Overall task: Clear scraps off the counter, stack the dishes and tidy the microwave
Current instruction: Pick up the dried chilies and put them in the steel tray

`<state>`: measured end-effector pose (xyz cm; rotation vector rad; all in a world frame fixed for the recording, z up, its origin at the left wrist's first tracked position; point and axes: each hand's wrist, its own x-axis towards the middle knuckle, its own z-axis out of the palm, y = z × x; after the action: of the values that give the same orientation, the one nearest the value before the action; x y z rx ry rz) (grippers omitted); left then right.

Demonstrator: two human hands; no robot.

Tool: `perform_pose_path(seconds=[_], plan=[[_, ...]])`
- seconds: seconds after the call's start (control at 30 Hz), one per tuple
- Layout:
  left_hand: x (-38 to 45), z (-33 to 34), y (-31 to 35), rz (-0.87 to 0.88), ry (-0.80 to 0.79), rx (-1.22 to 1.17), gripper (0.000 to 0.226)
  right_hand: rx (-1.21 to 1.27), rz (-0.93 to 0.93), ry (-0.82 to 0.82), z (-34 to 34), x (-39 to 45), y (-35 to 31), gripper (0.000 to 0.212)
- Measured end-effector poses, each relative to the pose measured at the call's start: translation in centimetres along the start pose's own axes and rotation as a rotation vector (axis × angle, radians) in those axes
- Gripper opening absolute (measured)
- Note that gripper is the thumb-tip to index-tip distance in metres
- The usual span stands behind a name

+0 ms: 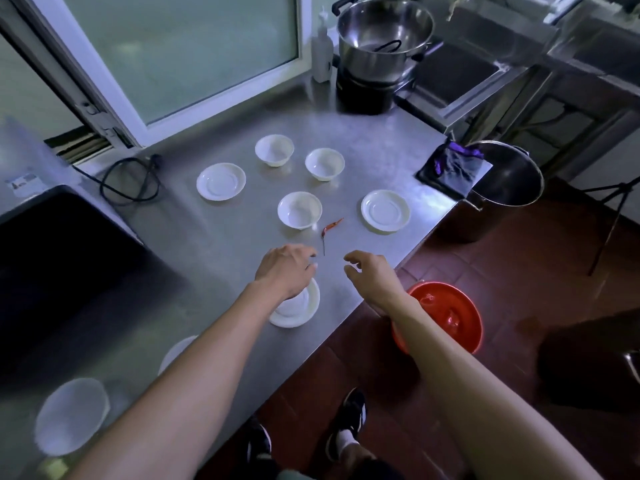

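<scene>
two hands over surface [221, 251] | left grip [285, 270] loosely curled, empty, above saucer [299, 308] | right grip [372, 275] fingers apart, empty | chili [330, 227] just beyond both grips, between them

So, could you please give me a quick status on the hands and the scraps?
Left hand and right hand open, hovering, holding nothing. Red chilli loose on the counter ahead of them. White bowl sits right beside the chilli.
</scene>
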<state>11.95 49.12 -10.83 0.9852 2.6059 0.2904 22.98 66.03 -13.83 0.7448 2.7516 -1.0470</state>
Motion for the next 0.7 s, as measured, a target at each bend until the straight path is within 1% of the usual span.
perform_pose_path(seconds=[0.2,0.43,0.57,0.7], plan=[[2.5,-0.2,1.8,-0.088,0.033,-0.018,0.033,-0.021,-0.052,-0.058,-1.6,4.0,1.7,0.033],[5.2,0.7,0.7,-0.175,0.049,-0.069,0.031,-0.12,-0.141,-0.076,-2.0,8.6,1.9,0.033],[7.2,1.5,-0.1,-0.167,0.07,-0.078,0.024,-0.238,-0.188,-0.093,-1.8,11.1,2.0,0.034],[8.9,2.1,-0.9,-0.182,0.082,-0.106,0.03,-0.309,-0.209,-0.107,-1.5,13.2,1.9,0.035]])
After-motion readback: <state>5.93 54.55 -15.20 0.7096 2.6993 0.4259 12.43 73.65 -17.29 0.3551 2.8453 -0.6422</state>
